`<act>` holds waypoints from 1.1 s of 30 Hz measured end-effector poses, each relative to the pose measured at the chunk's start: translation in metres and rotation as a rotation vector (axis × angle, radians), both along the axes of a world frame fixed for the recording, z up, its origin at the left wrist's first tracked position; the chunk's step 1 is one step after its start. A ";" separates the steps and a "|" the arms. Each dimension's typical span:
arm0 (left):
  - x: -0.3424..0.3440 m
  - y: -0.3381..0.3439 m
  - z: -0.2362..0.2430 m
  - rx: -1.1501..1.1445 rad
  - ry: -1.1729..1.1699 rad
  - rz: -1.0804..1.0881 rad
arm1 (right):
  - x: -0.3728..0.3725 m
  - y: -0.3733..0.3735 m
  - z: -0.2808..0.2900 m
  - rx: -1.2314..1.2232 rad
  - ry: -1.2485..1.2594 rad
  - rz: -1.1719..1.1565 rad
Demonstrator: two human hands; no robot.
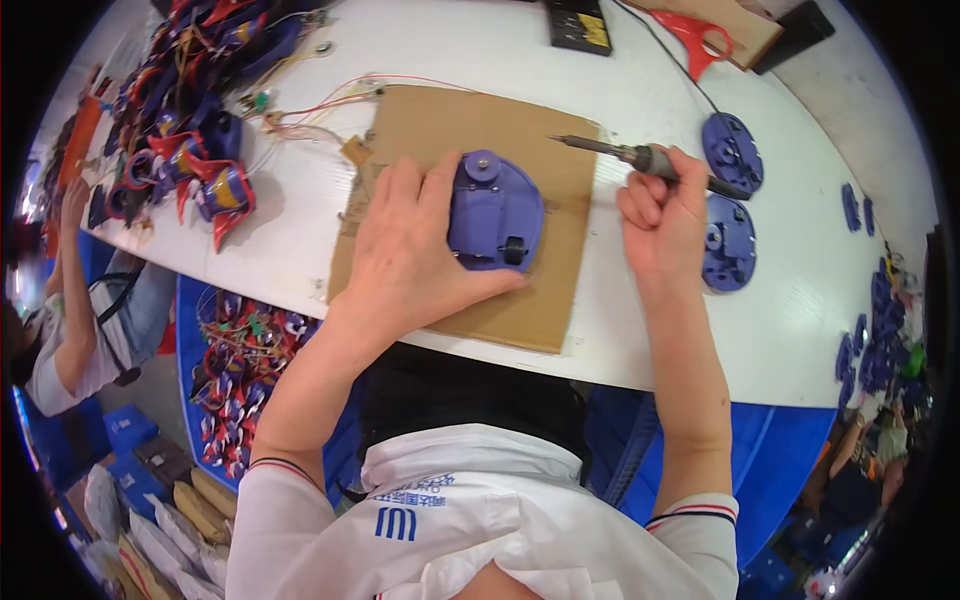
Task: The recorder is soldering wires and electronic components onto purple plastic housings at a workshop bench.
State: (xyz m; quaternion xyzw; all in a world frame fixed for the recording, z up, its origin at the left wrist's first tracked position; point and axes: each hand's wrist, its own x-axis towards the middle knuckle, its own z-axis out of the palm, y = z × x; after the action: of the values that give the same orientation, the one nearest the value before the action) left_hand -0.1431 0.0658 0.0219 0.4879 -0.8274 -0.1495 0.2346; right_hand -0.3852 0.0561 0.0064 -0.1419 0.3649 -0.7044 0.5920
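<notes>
My left hand grips a purple plastic housing at its left side, thumb along the lower edge and fingers at the top. The housing lies on a brown cardboard sheet; a round disc with a metal centre and a small black part show on it. Raised to the right, my right hand is closed round the dark handle of a soldering iron. Its thin metal tip points left, above the cardboard and apart from the housing. Two more purple housings, an upper one and a lower one, lie beside my right hand.
A heap of red and purple wired parts covers the table's far left. Blue bins stand below the edge. A black box, a red-handled tool and a dark cable are at the back. Another person sits left.
</notes>
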 end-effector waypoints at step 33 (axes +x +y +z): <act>0.028 0.056 -0.041 -0.481 0.305 0.262 | 0.044 0.031 0.004 -0.208 0.482 0.203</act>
State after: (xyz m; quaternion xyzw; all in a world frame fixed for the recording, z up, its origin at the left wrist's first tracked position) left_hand -0.1156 0.1223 -0.0193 0.4927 -0.7245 0.0103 0.4820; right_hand -0.3415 0.0875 0.0104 -0.4012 0.4049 -0.6211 0.5380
